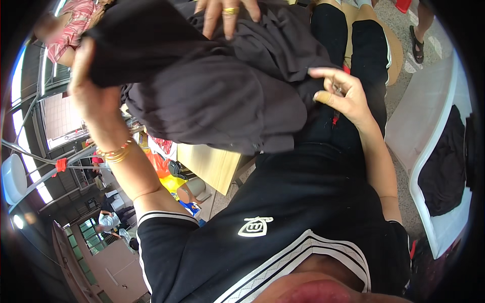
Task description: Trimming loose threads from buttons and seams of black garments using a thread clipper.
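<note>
A large dark grey garment is spread out above my lap. My left hand, with gold bangles on its wrist, is raised at the upper left and clenched on a bunched part of the cloth. My right hand is at the garment's right edge, with the forefinger and a thumb wrapped in tan tape pinching the fabric over my black trousers. A small red bit shows under that hand. Another person's hand with a gold ring presses on the garment from the top.
A white plastic chair stands at the right with a dark cloth on its seat. A light wooden table sits below the garment, with orange and yellow bags beside it. A sandalled foot is at the top right.
</note>
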A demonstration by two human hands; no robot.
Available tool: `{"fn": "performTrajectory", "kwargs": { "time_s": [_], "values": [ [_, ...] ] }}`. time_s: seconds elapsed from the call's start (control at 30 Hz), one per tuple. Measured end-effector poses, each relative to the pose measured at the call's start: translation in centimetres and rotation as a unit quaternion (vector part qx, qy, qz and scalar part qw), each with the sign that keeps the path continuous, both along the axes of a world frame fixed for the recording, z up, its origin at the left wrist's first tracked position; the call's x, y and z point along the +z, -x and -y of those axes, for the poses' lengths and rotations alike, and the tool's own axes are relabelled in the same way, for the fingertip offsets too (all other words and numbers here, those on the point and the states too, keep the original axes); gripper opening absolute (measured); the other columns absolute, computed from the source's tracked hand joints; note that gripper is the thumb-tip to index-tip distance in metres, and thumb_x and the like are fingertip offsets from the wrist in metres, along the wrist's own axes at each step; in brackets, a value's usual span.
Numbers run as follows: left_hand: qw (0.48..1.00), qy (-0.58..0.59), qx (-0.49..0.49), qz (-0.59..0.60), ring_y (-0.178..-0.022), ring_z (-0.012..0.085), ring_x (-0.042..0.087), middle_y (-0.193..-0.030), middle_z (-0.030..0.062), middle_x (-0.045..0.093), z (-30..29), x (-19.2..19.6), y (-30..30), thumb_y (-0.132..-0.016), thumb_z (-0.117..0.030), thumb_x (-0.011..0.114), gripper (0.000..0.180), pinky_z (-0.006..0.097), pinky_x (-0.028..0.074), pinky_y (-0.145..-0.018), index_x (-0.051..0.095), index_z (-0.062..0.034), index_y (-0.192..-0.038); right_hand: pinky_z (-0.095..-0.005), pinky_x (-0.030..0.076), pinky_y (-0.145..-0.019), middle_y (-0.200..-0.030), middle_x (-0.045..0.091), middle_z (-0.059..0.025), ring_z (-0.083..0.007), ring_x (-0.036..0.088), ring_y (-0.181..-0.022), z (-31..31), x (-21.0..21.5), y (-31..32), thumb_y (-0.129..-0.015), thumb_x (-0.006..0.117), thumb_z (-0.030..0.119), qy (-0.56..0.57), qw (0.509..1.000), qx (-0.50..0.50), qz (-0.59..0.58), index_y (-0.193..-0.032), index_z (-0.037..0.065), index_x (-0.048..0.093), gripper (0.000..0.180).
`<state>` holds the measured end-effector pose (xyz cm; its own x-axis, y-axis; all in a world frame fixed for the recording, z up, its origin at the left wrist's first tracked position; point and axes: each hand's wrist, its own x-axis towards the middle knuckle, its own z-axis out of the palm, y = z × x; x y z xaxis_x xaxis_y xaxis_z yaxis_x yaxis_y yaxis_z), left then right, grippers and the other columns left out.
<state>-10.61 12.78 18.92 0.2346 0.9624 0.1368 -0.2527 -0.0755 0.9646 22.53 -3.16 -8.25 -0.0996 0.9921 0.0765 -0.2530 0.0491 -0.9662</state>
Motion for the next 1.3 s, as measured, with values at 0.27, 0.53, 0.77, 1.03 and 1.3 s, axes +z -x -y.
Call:
{"fn": "performTrajectory", "kwargs": {
  "time_s": [0.27,0.53,0.77,1.03,1.3],
  "values": [
    [0.741,-0.1,-0.418,-0.517,-0.08,0.0203,0.059,-0.081,0.0085,0.062,4.1,-5.5,-6.1,-0.081,-0.006,0.068,0.018,0.031,0.045,-0.073,0.072,-0.0002,-0.098,-0.019,0.031,-0.054,-0.069,0.059,0.0075,0.0015,0.041,-0.059,1.5,-0.8,-0.6,-0.08,0.079,0.008,0.057,0.987,0.143,0.057,-0.092,0.003,0.073,0.015],
    [0.648,-0.15,-0.478,-0.573,-0.079,0.0251,0.066,-0.085,0.0094,0.069,5.1,-9.6,-8.3,-0.078,-0.017,0.075,0.018,0.033,0.05,-0.074,0.073,-0.004,-0.091,-0.0193,0.034,-0.054,-0.072,0.066,0.0032,0.0004,0.046,-0.059,2.8,-2.3,-0.8,-0.081,0.077,0.006,0.073,0.982,0.163,0.067,-0.092,0.002,0.074,0.013],
    [0.569,-0.475,-0.14,-0.656,-0.121,0.0282,0.056,-0.131,0.013,0.057,-3.1,-7.8,-11.1,-0.078,-0.024,0.077,0.06,0.038,0.044,-0.1,0.056,-0.0084,-0.133,-0.0182,0.024,-0.05,-0.071,0.043,0.011,0.001,0.033,-0.055,1.5,-3.4,-2.2,-0.09,0.067,0.013,0.07,0.994,-0.082,-0.031,-0.125,0.002,0.062,0.037],
    [0.62,-0.239,-0.195,-0.722,-0.099,0.0329,0.067,-0.106,0.0198,0.07,-7.0,-9.0,-8.7,-0.064,-0.021,0.072,0.061,0.035,0.05,-0.089,0.063,-0.0018,-0.121,-0.0193,0.017,-0.043,-0.065,0.04,0.0109,0.0018,0.027,-0.049,-4.1,-1.9,-0.2,-0.092,0.07,0.024,0.207,0.973,-0.062,-0.082,-0.114,0.005,0.065,0.029],
    [0.741,-0.372,-0.074,-0.555,-0.119,0.0269,0.055,-0.126,0.0167,0.057,3.6,1.2,-0.9,-0.07,-0.01,0.07,0.051,0.039,0.04,-0.105,0.063,0.0018,-0.119,-0.0191,0.025,-0.045,-0.065,0.046,0.0024,-0.0026,0.034,-0.052,-2.8,3.3,-3.9,-0.098,0.058,0.022,-0.144,0.92,0.137,-0.338,-0.095,0.0,0.063,0.023]
  ]
}}
